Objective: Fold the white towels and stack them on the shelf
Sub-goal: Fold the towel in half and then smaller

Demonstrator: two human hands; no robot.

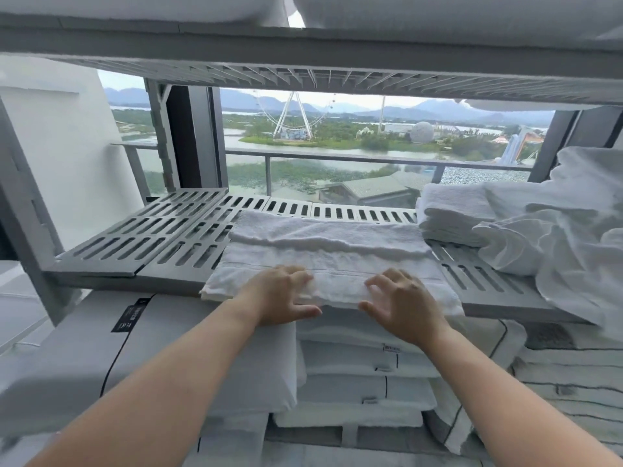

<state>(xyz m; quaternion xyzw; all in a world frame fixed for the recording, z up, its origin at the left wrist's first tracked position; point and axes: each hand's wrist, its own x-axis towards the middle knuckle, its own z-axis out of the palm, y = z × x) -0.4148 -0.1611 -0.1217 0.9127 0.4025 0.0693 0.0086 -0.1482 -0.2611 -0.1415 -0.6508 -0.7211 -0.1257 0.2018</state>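
Left hand (279,294) and right hand (401,308) pinch the white towel (330,257) at lower centre, fingers curled over its near edge. The fold should go best if both sides lift evenly and the corners match.

Before you runs a slatted shelf (161,237), with an upper shelf (303,45) close above it. A towel (323,251) lies flat on the front middle of the slatted shelf. Your left hand (281,298) and right hand (401,305) hold its near edge side by side. Behind and to the right of it sits a stack of folded towels (451,214), and a loose heap of towels (573,230) lies further right, against that stack. Folded linen (364,365) is piled under the shelf. A balcony railing (337,156) stands behind it all.
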